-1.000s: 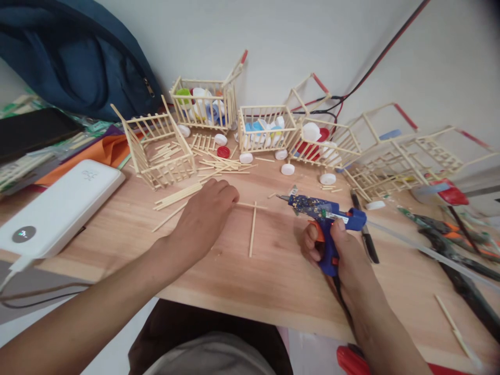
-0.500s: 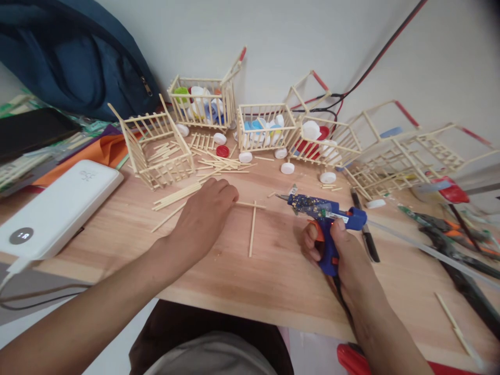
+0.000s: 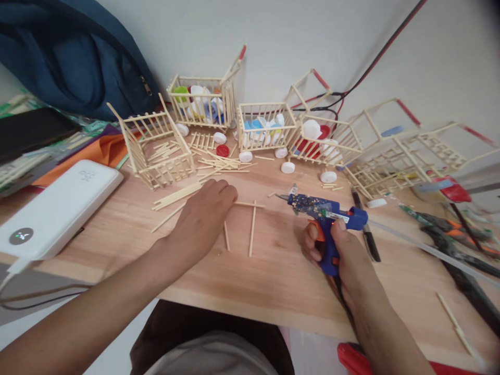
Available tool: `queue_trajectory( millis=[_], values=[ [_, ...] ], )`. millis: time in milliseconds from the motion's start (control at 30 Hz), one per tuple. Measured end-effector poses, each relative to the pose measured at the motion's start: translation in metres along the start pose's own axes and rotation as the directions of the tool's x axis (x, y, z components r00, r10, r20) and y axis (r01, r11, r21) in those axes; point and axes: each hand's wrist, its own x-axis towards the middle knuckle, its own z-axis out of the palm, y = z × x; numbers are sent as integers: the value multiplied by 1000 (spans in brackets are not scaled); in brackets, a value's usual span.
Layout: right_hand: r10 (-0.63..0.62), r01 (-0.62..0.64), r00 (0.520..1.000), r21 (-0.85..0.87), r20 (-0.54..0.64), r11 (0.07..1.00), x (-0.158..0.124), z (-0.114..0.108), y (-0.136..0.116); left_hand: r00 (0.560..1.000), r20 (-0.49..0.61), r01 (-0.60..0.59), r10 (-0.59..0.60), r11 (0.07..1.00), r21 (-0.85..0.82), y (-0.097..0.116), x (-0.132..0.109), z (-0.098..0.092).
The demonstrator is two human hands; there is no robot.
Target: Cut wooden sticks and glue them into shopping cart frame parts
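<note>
My left hand (image 3: 205, 213) is closed, palm down near the tabletop, with its fingertips on thin wooden sticks; the fingers hide the grip. From under it one wooden stick (image 3: 242, 204) runs right and crosses the top of an upright-lying stick (image 3: 252, 234). Another short stick (image 3: 227, 237) pokes out below the palm. My right hand (image 3: 351, 255) is wrapped round the handle of a blue hot glue gun (image 3: 314, 205), fingers by the orange trigger. The gun's nozzle points left, a little apart from the crossed sticks. A clear glue stick (image 3: 410, 242) trails from its back.
Several small stick-built carts (image 3: 265, 125) stand along the wall, some filled with bottle caps. A stick frame (image 3: 156, 146) and loose sticks (image 3: 222, 165) lie left of them. A white power bank (image 3: 62, 208) is at left; a pen (image 3: 367, 229) and pliers (image 3: 449, 224) at right.
A second stick now shows below my left palm, left of the upright-lying one. My left hand has barely shifted, and the glue gun stays where it was.
</note>
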Motion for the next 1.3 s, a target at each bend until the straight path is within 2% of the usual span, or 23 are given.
queue_trajectory(
  millis=[267,367,433,533,667,767,900,1200,1300],
  values=[
    [11,-11,1000,1,2,1000,2,-2,2,1000,-2,16,-16,1000,5,4,2,-5],
    [1,-1,1000,-8,4,1000,2,-2,3,993,-93,-76,75,997,-14,5,1,-4],
    [1,-1,1000,-9,0,1000,2,-2,3,979,-116,-171,167,985,-26,4,0,-3],
    [-6,6,1000,-14,-13,1000,2,-1,3,965,-60,-256,254,966,-28,3,-1,-2],
    [-11,12,1000,5,-15,1000,1,2,1,953,30,-303,303,953,2,3,0,-2],
    [-5,5,1000,3,-11,1000,0,3,0,955,84,-285,284,958,3,5,3,-3],
    [-25,25,1000,-4,-11,1000,0,3,0,960,97,-261,262,965,-24,7,5,0],
    [-22,22,999,15,-23,1000,1,2,3,949,29,-315,315,949,2,3,4,7],
    [-22,22,1000,35,-19,999,0,2,2,966,-54,-256,253,965,-56,5,3,1]
  ],
)
